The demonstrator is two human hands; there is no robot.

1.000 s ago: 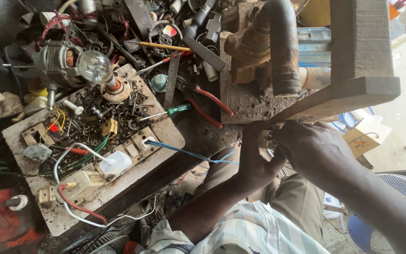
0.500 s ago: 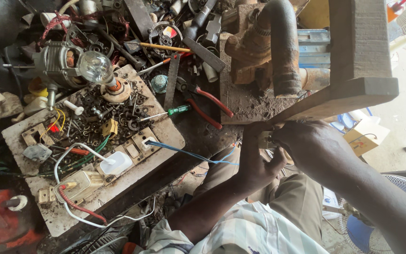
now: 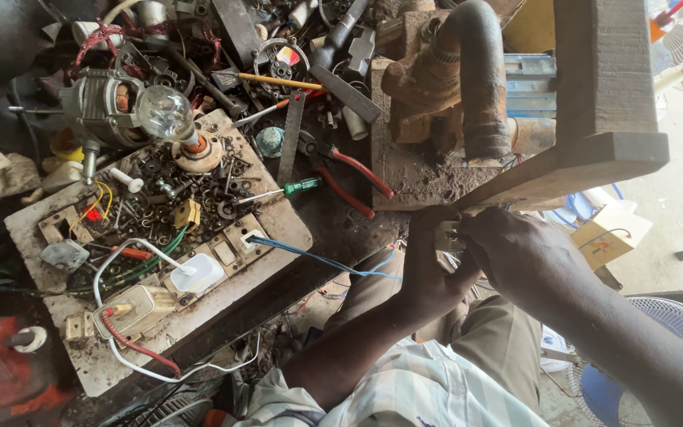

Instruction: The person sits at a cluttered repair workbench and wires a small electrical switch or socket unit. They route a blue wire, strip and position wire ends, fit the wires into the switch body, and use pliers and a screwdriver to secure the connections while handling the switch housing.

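My left hand (image 3: 427, 269) and my right hand (image 3: 515, 257) are closed together around a small pale electrical part (image 3: 448, 236) just under the edge of a wooden plank (image 3: 586, 162). Most of the part is hidden by my fingers. A thin blue wire (image 3: 318, 257) runs from the white test board (image 3: 278, 225) toward my left hand. Whether the wire joins the part cannot be seen.
The test board carries a clear light bulb (image 3: 164, 112), switches, loose screws and a green-handled screwdriver (image 3: 290, 190). Red-handled pliers (image 3: 353, 178), an electric motor (image 3: 100, 103), a rusty pump with curved pipe (image 3: 468, 79) crowd the bench. A fan (image 3: 658, 356) stands lower right.
Both hands stay clamped on the small part under the plank, with only slight finger shifts. The view has barely moved.
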